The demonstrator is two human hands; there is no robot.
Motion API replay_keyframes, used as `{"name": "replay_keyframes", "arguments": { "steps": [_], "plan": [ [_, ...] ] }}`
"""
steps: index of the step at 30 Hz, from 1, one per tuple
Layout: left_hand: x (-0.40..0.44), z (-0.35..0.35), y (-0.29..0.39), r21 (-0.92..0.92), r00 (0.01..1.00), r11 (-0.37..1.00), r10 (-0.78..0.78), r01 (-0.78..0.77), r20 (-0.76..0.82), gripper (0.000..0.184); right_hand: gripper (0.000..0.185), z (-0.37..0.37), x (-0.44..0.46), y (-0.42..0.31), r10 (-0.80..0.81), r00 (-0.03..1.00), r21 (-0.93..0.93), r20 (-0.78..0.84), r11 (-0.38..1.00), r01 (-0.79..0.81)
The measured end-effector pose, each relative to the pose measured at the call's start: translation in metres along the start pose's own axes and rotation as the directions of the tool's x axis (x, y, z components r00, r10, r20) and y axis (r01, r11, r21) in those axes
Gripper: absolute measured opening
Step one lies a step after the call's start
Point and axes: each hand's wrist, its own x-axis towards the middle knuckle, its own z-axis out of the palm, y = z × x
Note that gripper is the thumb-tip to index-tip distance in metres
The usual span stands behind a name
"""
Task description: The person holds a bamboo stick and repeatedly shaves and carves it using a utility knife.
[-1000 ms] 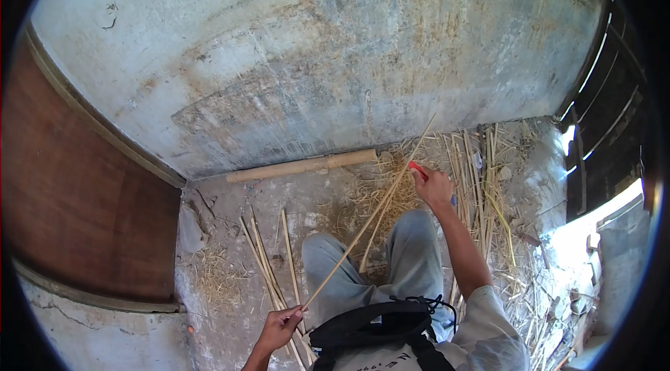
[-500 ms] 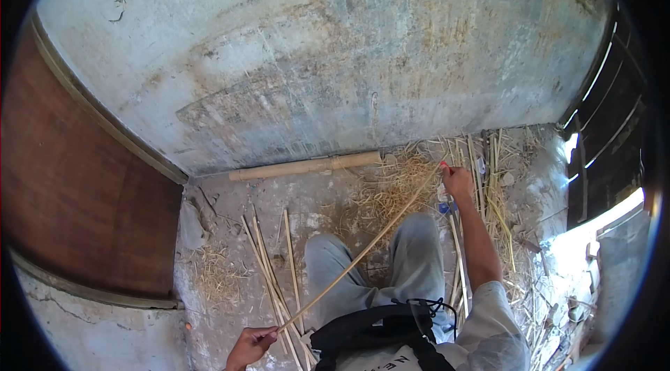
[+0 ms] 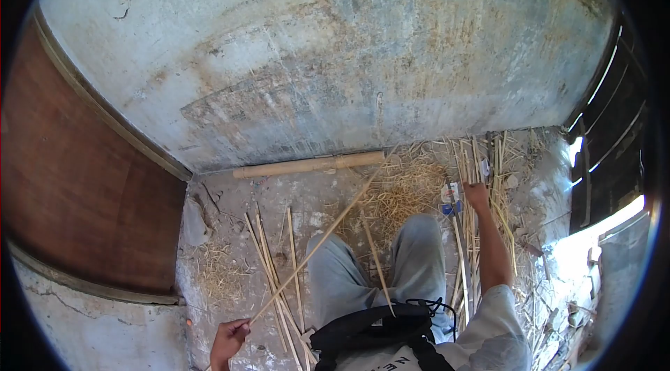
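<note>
My left hand (image 3: 229, 342), low at the left, pinches the near end of a long thin bamboo strip (image 3: 317, 249). The strip slants up to the right, past my left knee, with its far end near the wall. My right hand (image 3: 477, 196) reaches down at the right over a bundle of bamboo strips (image 3: 463, 242). Its fingers point away from me and are mostly hidden, so what they hold does not show. A shorter strip (image 3: 377, 259) lies between my knees, its lower end against the black waist bag (image 3: 370, 329).
A thick bamboo pole (image 3: 307, 166) lies along the stained wall (image 3: 335, 57). Curly shavings (image 3: 401, 196) cover the floor ahead. Several loose strips (image 3: 269, 259) lie left of my knees. A brown door panel (image 3: 91, 182) stands left; a blue-and-white packet (image 3: 450, 198) sits at right.
My right hand has left the strip's far end and moved right and down to the bundle. My left hand has moved left and lower with its strip. A shorter strip now shows between my knees.
</note>
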Motion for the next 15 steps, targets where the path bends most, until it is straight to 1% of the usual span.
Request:
{"name": "replay_keyframes", "arguments": {
  "steps": [1,2,3,4,5,6,8,9,10,11,12,13,14,15],
  "plan": [
    [0.004,0.008,-0.001,0.254,0.974,0.953,0.2,-0.167,-0.107,0.021,0.053,-0.011,-0.017,-0.016,0.014,0.995,0.125,0.098,0.992,-0.026],
    [0.008,0.015,0.008,0.455,0.9,0.839,0.407,-0.299,-0.158,0.021,0.052,-0.02,-0.031,-0.03,0.015,0.981,0.244,0.196,0.968,-0.064],
    [0.008,0.02,0.022,0.455,0.9,0.838,0.407,-0.301,-0.155,0.021,0.052,-0.019,-0.039,-0.033,0.019,0.981,0.242,0.195,0.968,-0.066],
    [0.004,0.024,0.039,0.682,0.831,0.674,0.528,-0.284,-0.175,0.024,0.048,-0.018,-0.046,-0.034,-0.029,0.982,0.272,0.189,0.962,-0.024],
    [0.002,0.027,0.053,0.858,0.75,0.464,0.642,-0.219,-0.156,0.028,0.047,-0.018,-0.052,-0.035,-0.077,0.98,0.302,0.182,0.953,0.018],
    [0.001,0.029,0.06,0.859,0.752,0.462,0.641,-0.22,-0.152,0.028,0.047,-0.016,-0.059,-0.034,-0.074,0.98,0.302,0.184,0.953,0.015],
    [0.001,0.031,0.069,0.908,0.723,0.41,0.654,-0.09,-0.223,0.035,0.044,-0.014,-0.069,-0.033,-0.108,0.989,0.367,0.104,0.928,0.063],
    [0.001,0.031,0.07,0.908,0.724,0.409,0.653,-0.091,-0.222,0.035,0.043,-0.014,-0.074,-0.034,-0.124,0.99,0.398,0.062,0.913,0.089],
    [0.002,0.03,0.071,0.917,0.715,0.395,0.658,-0.057,-0.239,0.037,0.043,-0.014,-0.08,-0.035,-0.122,0.991,0.398,0.062,0.913,0.088],
    [0.003,0.03,0.073,0.925,0.704,0.38,0.663,-0.023,-0.256,0.039,0.042,-0.015,-0.086,-0.036,-0.12,0.989,0.443,0.088,0.894,0.069],
    [0.002,0.029,0.076,0.925,0.702,0.38,0.665,-0.025,-0.254,0.039,0.041,-0.018,-0.091,-0.039,-0.119,0.986,0.486,0.113,0.872,0.049],
    [-0.001,0.028,0.082,0.936,0.717,0.352,0.649,0.014,-0.255,0.039,0.041,-0.03,-0.099,-0.05,-0.117,0.987,0.486,0.112,0.873,0.048],
    [-0.004,0.027,0.087,0.945,0.732,0.324,0.631,0.053,-0.257,0.04,0.039,-0.048,-0.109,-0.066,-0.116,0.978,0.478,0.173,0.878,0.019],
    [-0.006,0.028,0.093,0.944,0.733,0.325,0.63,0.051,-0.256,0.04,0.038,-0.062,-0.118,-0.078,-0.115,0.965,0.468,0.234,0.884,-0.008]
  ]
}}
